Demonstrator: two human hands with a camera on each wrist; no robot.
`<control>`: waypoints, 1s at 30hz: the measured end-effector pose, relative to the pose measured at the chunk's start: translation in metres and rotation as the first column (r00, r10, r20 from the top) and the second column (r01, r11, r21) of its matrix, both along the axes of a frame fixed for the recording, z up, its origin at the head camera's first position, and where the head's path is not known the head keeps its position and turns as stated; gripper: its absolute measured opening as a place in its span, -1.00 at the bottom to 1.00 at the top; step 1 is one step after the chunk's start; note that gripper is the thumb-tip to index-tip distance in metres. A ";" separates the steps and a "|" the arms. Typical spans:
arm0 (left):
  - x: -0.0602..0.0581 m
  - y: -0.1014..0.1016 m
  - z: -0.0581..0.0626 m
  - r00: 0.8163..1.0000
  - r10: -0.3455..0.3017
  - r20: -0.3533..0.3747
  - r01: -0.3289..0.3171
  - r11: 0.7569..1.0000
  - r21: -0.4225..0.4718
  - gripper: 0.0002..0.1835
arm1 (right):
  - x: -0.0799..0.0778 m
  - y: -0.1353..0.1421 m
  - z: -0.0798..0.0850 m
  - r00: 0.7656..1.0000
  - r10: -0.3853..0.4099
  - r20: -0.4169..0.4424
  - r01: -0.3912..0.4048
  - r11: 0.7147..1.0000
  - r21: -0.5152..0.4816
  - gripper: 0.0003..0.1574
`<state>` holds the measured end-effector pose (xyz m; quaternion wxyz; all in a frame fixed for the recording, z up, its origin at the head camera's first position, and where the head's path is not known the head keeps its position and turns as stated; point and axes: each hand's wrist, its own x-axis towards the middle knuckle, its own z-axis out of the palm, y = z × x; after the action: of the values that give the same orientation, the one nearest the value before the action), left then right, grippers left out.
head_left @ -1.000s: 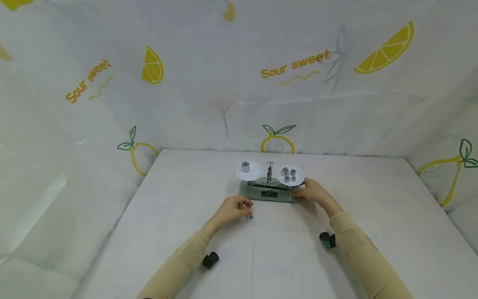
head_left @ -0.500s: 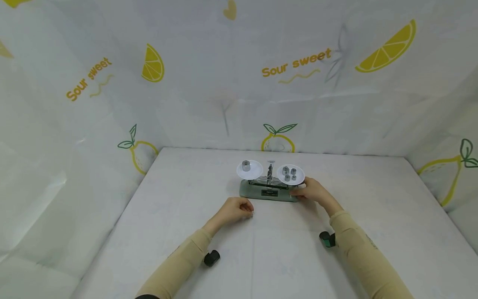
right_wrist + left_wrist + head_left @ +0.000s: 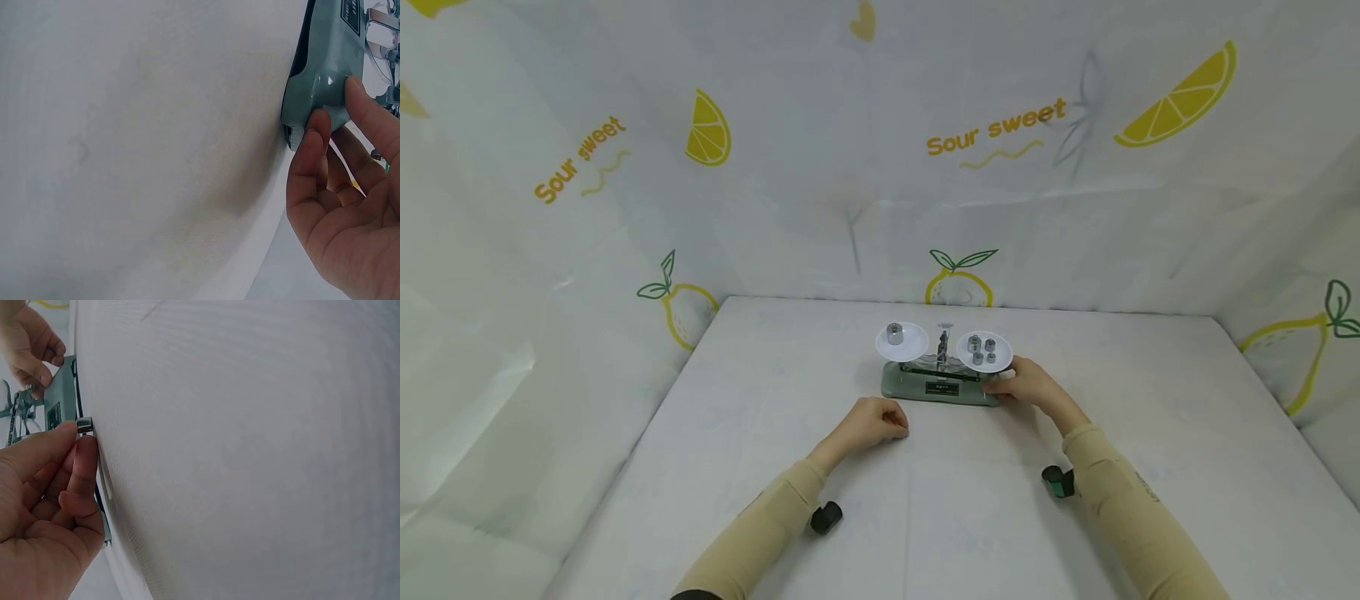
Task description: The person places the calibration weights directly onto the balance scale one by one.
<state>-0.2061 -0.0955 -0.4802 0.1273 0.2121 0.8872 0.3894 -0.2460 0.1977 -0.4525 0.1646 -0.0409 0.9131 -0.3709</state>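
A balance scale with a green base [image 3: 917,383] stands toward the back of the table. One large metal weight [image 3: 894,334] sits on its left white pan [image 3: 913,343]. Several smaller weights [image 3: 976,342] stand on the right pan [image 3: 997,366]. In front of the base, close over the tabletop, my left hand [image 3: 868,422] pinches a small shiny weight [image 3: 84,424] between thumb and fingertip. My right hand [image 3: 1032,387] holds the right end of the base, thumb on its front face and curled fingers [image 3: 320,122] at the end.
White sheeting printed with lemons [image 3: 958,287] rises behind and beside the table. A black wrist device [image 3: 826,517] shows by the left sleeve, and another dark one [image 3: 1057,481] by the right sleeve.
The small weight showed below my left fingertips at first. Those fingers have drawn together around it, with the hand a touch further right. My right hand stays on the base.
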 end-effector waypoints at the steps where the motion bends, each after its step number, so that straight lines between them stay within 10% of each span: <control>1: 0.000 0.000 0.001 1.000 -0.002 0.000 0.002 1.000 -0.001 -0.95 | 0.000 0.000 0.000 1.000 0.001 -0.002 -0.001 1.000 0.000 -0.11; 12: 0.001 0.001 0.003 1.000 -0.009 -0.022 0.010 1.000 0.001 -0.96 | 0.001 0.000 0.001 1.000 0.002 -0.008 -0.002 1.000 -0.009 -0.12; 30: -0.003 -0.005 0.038 0.982 0.176 -0.068 -0.162 0.971 0.173 -0.90 | 0.002 0.000 0.001 1.000 -0.006 -0.010 0.006 1.000 0.005 -0.08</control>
<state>-0.2094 -0.1006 -0.4425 0.0386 0.1614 0.8708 0.4627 -0.2443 0.1973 -0.4517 0.1593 -0.0395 0.9149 -0.3687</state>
